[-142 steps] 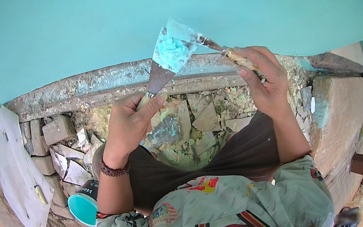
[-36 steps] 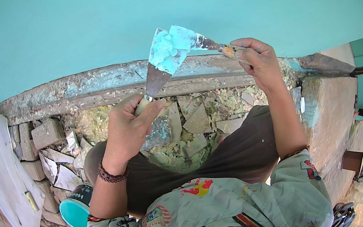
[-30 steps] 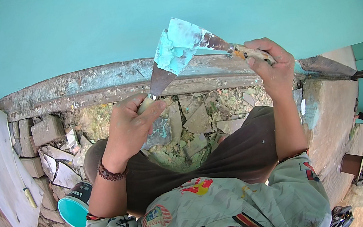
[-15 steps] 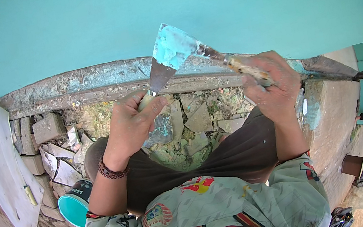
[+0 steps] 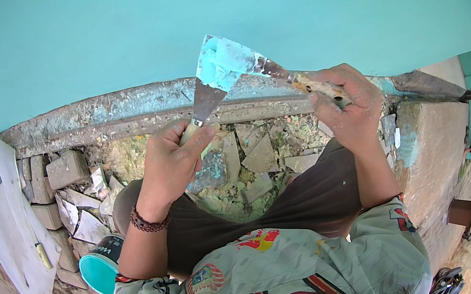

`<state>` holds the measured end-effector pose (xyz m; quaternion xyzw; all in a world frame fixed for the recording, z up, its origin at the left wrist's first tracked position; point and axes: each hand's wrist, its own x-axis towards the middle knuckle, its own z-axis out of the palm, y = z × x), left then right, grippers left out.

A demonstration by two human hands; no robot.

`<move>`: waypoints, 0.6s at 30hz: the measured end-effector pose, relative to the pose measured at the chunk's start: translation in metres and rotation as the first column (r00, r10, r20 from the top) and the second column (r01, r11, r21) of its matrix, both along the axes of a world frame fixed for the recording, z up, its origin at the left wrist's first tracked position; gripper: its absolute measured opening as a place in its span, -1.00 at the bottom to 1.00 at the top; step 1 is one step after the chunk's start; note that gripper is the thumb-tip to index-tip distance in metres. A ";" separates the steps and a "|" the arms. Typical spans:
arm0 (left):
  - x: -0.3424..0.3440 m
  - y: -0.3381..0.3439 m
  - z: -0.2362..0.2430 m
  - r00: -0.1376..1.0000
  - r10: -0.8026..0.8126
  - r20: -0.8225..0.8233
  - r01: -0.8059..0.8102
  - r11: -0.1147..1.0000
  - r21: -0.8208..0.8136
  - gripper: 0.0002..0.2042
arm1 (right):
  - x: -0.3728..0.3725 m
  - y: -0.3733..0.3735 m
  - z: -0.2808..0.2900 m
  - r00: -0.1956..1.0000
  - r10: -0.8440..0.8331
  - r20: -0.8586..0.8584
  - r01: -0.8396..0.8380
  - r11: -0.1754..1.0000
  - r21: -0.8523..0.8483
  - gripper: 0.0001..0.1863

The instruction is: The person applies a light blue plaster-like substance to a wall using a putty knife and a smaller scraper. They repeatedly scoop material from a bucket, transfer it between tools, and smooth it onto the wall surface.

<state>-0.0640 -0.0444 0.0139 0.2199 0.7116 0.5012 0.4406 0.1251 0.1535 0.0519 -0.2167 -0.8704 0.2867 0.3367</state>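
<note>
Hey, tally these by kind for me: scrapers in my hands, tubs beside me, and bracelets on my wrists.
Scrapers: 2, one in the left hand, one in the right hand
Tub: 1
Bracelet: 1
Total: 4

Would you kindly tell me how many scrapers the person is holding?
2: one scraper in the left hand, bearing turquoise paste; a second scraper in the right hand. Their blades overlap, partly hiding one.

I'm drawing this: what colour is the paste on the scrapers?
Light turquoise paste, seen best in the head view.
</note>
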 end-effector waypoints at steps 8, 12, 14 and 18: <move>0.002 0.001 -0.005 0.997 0.035 -0.076 -0.031 0.998 0.054 -0.76 | -0.006 0.020 -0.028 0.989 -0.131 0.064 0.140 0.748 -0.648 -0.81; 0.001 0.000 -0.001 0.996 -0.006 -0.084 0.003 1.000 -0.031 -0.73 | -0.010 0.026 -0.038 0.994 -0.108 0.016 0.068 0.499 -0.864 -0.79; -0.001 0.000 0.000 0.996 -0.020 -0.086 0.016 0.999 -0.044 -0.73 | -0.010 0.020 -0.036 0.989 -0.148 -0.015 0.086 0.648 -0.757 -0.78; 0.000 -0.002 -0.008 0.990 -0.004 -0.143 0.010 0.999 0.038 -0.75 | -0.010 0.004 -0.013 0.996 -0.025 -0.081 0.011 0.986 -0.169 -0.74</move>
